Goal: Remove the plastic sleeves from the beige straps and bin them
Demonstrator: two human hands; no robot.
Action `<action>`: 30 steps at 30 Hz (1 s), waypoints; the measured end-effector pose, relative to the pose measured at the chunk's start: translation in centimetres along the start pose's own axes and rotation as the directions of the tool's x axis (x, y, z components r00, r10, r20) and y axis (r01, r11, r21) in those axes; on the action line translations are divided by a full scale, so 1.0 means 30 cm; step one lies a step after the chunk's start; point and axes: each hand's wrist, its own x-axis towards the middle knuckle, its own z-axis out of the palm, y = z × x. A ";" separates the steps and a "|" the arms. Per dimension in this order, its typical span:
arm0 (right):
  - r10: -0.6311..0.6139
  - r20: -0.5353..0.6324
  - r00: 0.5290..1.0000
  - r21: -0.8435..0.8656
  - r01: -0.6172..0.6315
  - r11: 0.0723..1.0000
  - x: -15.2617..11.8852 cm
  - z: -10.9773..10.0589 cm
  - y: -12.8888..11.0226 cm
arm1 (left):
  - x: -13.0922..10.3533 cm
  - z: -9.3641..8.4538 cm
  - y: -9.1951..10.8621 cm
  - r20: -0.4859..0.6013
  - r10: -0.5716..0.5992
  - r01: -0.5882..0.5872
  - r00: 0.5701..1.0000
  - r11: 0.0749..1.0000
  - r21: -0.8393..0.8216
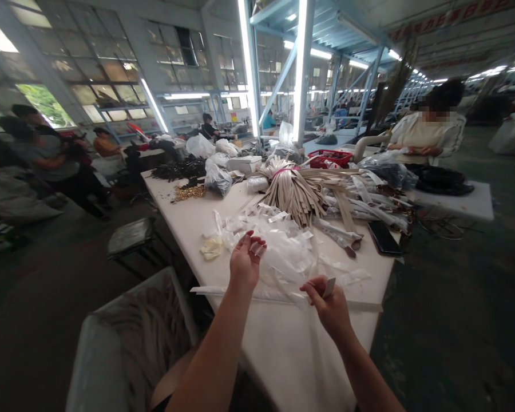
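My left hand (246, 257) is raised over the table's near left side, its fingers loosely curled and apart. A bit of clear film shows at its fingertips; whether it is gripped is unclear. Closed in a pinch, my right hand (329, 300) has a small flat beige strip (329, 286) sticking up from it. Below both hands a long pale strap (257, 295) in a plastic sleeve lies across the table. Crumpled clear plastic sleeves (285, 252) are heaped just beyond my hands. Behind them spreads a bundle of beige straps (283, 189), tied with a pink band.
A black phone (384, 238) lies at the table's right edge, near sleeved straps (381, 209). Gold-coloured small parts (189, 193) and a knotted plastic bag (218, 177) are far left. A bin (98, 343) of straps stands lower left, a stool (131, 237) beyond. A person (429, 131) sits at right.
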 end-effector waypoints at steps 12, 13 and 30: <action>0.160 -0.095 0.983 -0.038 -0.164 0.986 0.063 -0.093 0.070 | 0.279 -0.312 0.258 -0.243 0.065 -0.011 0.968 0.975 0.221; 0.180 -0.111 0.977 -0.016 -0.183 0.983 0.069 -0.100 0.083 | 0.295 -0.341 0.277 -0.262 0.072 -0.009 0.962 0.972 0.233; 0.310 -0.045 0.950 0.063 -0.307 0.950 0.085 -0.067 0.161 | 0.109 -0.311 0.153 -0.266 0.385 -0.107 0.884 0.719 0.687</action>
